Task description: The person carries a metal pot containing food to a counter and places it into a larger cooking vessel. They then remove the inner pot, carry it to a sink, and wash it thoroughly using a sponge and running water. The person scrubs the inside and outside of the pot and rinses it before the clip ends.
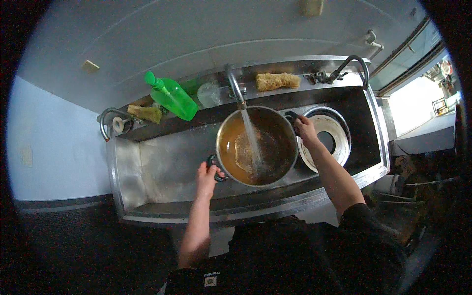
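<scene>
A round metal cooking pot (pixel 273 173) is held over a long stainless steel sink (pixel 166 162). My left hand (pixel 208 176) grips its black side handle (pixel 220 178) at the lower left. On the opposite side, my right hand (pixel 305 128) closes around the other black handle (pixel 291 115). Water streams from the middle faucet (pixel 235 85) into the pot, whose inside looks brownish. Whether the pot's base touches the sink floor is hidden. To its right, partly behind my right forearm, a round pan-like vessel holds a pale ring-shaped piece (pixel 341 142) with a dark central hole.
Along the back ledge stand a green plastic bottle (pixel 176 99), a clear rounded container (pixel 208 94), and two loofah sponges (pixel 278 81) (pixel 144 113). Curved faucets rise at the left end (pixel 103 123) and right end (pixel 363 68). The raised metal rim (pixel 166 220) runs along the front.
</scene>
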Available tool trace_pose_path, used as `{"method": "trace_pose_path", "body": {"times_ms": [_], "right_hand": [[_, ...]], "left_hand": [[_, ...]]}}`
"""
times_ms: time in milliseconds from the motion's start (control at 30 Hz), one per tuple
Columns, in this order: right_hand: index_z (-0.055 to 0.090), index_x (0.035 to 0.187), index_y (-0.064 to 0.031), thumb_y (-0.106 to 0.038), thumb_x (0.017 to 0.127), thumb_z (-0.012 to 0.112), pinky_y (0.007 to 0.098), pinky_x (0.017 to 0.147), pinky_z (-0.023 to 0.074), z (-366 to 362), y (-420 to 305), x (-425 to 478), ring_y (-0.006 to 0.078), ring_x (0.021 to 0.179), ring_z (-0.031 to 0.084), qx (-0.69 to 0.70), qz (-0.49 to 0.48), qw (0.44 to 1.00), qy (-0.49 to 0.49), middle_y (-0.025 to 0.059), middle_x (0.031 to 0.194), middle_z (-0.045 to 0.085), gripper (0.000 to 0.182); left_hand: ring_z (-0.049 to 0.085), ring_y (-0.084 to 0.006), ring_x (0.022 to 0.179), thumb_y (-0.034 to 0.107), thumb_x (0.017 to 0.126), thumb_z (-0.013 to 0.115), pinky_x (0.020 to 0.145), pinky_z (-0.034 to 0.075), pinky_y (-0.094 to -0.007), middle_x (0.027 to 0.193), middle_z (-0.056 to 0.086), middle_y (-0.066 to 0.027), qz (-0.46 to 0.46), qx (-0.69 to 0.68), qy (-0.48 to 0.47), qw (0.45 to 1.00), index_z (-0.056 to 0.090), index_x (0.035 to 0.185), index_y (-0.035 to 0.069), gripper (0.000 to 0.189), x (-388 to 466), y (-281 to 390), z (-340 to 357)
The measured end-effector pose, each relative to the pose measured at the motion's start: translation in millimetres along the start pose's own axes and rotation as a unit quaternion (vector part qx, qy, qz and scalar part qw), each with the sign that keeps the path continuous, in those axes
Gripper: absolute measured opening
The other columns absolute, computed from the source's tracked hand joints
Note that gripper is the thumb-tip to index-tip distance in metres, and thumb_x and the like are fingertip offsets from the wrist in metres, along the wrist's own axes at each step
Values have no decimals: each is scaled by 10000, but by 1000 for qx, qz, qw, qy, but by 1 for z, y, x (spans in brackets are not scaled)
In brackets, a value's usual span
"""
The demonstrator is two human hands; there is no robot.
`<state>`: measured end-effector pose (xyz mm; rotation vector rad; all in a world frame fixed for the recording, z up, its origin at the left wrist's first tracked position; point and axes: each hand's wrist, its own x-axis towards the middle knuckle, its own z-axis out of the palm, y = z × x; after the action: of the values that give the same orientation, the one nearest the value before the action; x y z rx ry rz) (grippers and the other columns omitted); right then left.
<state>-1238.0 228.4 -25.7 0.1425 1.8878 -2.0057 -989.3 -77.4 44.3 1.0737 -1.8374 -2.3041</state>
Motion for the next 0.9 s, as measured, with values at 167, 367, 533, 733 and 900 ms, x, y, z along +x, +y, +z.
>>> {"method": "trace_pose_path", "body": {"times_ms": [167, 367, 533, 733, 900], "right_hand": [[520, 1118, 14, -135, 892, 475, 256, 559, 394, 59, -30, 1, 103, 650, 468, -143, -56, 984, -86, 6, 743, 524, 274], [486, 1175, 24, -110, 902, 476, 263, 774, 434, 19, -45, -46, 144, 895, 540, -96, -51, 991, -73, 55, 1018, 584, 304], [521, 1148, 5, -104, 897, 481, 257, 738, 437, -9, -14, -7, 125, 849, 544, -29, 7, 999, -22, 56, 976, 597, 277], [543, 1108, 9, -86, 861, 533, 247, 674, 424, 51, -33, -17, 120, 764, 517, -165, -16, 983, -79, 54, 903, 598, 264], [525, 1158, -7, -128, 886, 522, 246, 615, 424, 5, -26, -34, 101, 701, 505, -29, -18, 998, -59, 23, 899, 594, 297]], "left_hand": [[531, -170, 671, 112, 943, 402, 640, 525, -364, 784, 497, -60, -157, -14, 45, 986, 416, 985, 51, 75, 34, -43, -64], [582, -185, 738, 98, 919, 448, 624, 512, -373, 837, 534, -55, -134, -18, 17, 991, 424, 999, 93, 84, -7, -59, -29], [582, -182, 745, 79, 913, 444, 660, 515, -367, 831, 533, -54, -75, 16, -25, 997, 429, 996, 61, 86, -4, -22, 1], [566, -198, 715, 81, 920, 439, 682, 516, -407, 816, 524, -55, -198, 6, 18, 980, 437, 992, 70, 73, 20, -50, -49], [587, -212, 744, 104, 909, 478, 656, 523, -420, 817, 532, -62, -171, 18, -16, 985, 425, 1029, 88, 133, -2, -59, -26]]}}
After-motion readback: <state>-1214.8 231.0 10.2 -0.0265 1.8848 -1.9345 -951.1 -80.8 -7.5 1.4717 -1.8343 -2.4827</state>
